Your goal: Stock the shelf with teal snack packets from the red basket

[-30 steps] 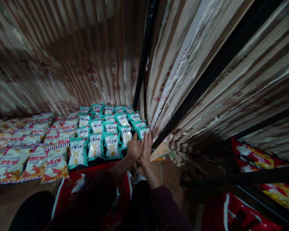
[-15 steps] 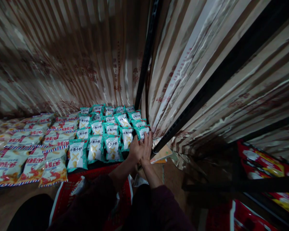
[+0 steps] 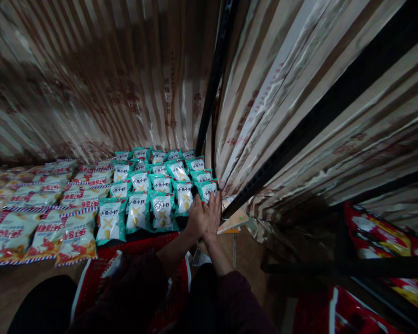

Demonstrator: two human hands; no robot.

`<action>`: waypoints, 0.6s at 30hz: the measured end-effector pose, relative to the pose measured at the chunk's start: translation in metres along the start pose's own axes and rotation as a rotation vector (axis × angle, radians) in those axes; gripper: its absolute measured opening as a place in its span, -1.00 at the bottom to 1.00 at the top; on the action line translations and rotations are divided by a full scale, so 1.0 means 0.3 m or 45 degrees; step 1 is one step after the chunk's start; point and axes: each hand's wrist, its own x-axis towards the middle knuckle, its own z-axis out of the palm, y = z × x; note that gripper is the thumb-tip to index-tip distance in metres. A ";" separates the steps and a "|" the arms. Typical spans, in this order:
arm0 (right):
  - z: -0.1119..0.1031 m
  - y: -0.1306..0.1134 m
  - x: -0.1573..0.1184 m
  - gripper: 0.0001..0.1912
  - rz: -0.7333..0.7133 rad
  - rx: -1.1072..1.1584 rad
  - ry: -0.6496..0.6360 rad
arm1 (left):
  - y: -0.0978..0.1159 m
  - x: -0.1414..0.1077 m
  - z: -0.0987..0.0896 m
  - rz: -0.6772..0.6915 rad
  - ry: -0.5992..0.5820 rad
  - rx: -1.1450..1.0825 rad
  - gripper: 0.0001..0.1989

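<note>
Rows of small teal-and-white snack bags stand packed together on a low shelf. Both of my hands are side by side at the front right corner of these rows. My right hand has its fingers stretched forward against the lower part of the corner snack bag. Close against it is my left hand, just right of a neighbouring snack bag. Most of the left fingers are hidden behind the hand, and I cannot see whether anything lies between the palms.
Larger snack bags with striped edges fill the shelf's left side. A red bag-like container sits below. Black metal posts rise before pleated curtains. Cardboard lies by a post; red packages are at right.
The view has shifted slightly. My hands stay together at the corner snack bag, whose white front shows a little more above my fingertips.
</note>
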 end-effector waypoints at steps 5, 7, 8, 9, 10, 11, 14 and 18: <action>0.017 0.020 -0.014 -0.41 0.006 0.000 0.014 | -0.025 -0.042 0.004 0.079 -0.007 -0.012 -0.52; 0.017 0.021 -0.013 -0.42 -0.002 0.001 0.004 | -0.030 -0.049 0.006 0.070 -0.010 -0.011 -0.53; 0.015 0.019 -0.011 -0.42 0.000 0.011 -0.002 | -0.031 -0.051 0.006 0.064 -0.012 -0.010 -0.53; 0.012 0.016 -0.008 -0.41 0.007 0.023 -0.006 | -0.031 -0.052 0.004 0.060 -0.013 -0.010 -0.53; 0.008 0.012 -0.006 -0.41 0.017 0.036 -0.007 | -0.029 -0.055 0.001 0.060 -0.011 -0.011 -0.54; 0.004 0.007 -0.004 -0.40 0.028 0.047 -0.005 | -0.027 -0.060 -0.004 0.062 -0.005 -0.013 -0.54; -0.010 -0.007 -0.002 -0.38 0.025 0.064 -0.002 | -0.027 -0.090 -0.028 0.113 0.013 -0.023 -0.55; -0.040 -0.037 -0.003 -0.40 -0.026 0.062 0.019 | -0.059 -0.168 -0.069 0.155 0.013 -0.050 -0.54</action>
